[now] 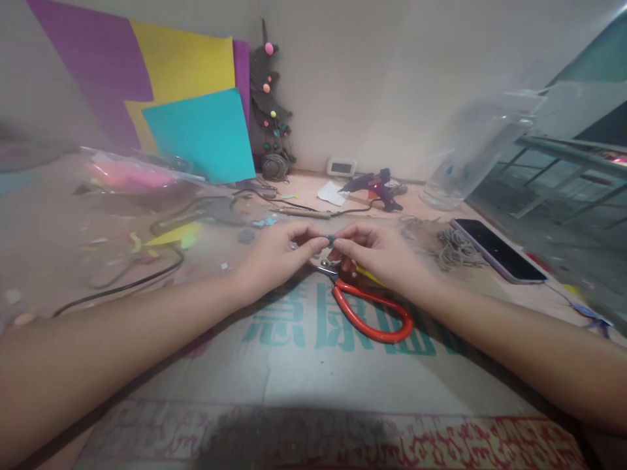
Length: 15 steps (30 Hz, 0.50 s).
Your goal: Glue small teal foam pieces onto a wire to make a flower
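Observation:
Near the middle of the table, my left hand (289, 253) and my right hand (369, 249) meet at the fingertips. Both pinch one small grey-green piece (331, 239); its kind is too small to make out. Just below my hands lie scissors with red handles (375, 318), their blades partly hidden under the fingers. A yellow strip (371, 275) shows beneath my right hand. To the left of my left hand is a small grey lump (246, 235), with light blue scraps (265, 222) beyond it.
A dark glue gun (377, 187) with a red light stands at the back near a small white display (341, 167). On the right are tangled grey cord (458, 248), a phone (497, 249) and a clear plastic jar (470, 163). Coloured sheets (200, 137) lean at the back left. A black cable (122, 281) crosses the left side.

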Tool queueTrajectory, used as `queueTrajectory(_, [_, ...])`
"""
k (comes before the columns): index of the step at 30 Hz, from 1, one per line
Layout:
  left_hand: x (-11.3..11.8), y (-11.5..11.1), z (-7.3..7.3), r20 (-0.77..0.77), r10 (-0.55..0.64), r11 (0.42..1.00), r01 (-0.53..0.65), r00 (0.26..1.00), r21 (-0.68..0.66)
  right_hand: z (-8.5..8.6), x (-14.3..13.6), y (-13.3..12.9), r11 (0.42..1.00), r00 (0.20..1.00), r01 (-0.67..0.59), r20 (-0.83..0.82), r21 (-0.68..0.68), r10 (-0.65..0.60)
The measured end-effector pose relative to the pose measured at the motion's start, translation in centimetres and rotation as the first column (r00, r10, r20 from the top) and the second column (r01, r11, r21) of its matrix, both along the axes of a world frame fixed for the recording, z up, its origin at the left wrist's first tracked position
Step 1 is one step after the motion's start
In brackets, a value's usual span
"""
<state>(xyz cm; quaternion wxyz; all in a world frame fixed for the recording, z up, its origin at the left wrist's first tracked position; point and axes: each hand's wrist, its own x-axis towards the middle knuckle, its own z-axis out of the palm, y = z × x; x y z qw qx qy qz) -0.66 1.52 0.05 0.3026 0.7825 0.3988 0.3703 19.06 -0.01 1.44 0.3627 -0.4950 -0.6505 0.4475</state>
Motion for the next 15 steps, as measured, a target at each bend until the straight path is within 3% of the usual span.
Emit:
queueTrajectory(8, [-0.05,-0.01,-0.32,0.086,-0.024,0.999,0.028,0.996,-0.042,0.01,0.00,-0.27,1.000,1.000,0.018,0.024,0.024,-0.019])
queueTrajectory(15, [0.20,-0.21,0.33,-0.009,0.055,0.998,-0.055,0.998,0.002,-0.15,0.16,-0.24,0.992,0.998,-0.015,0.059,0.123,0.008])
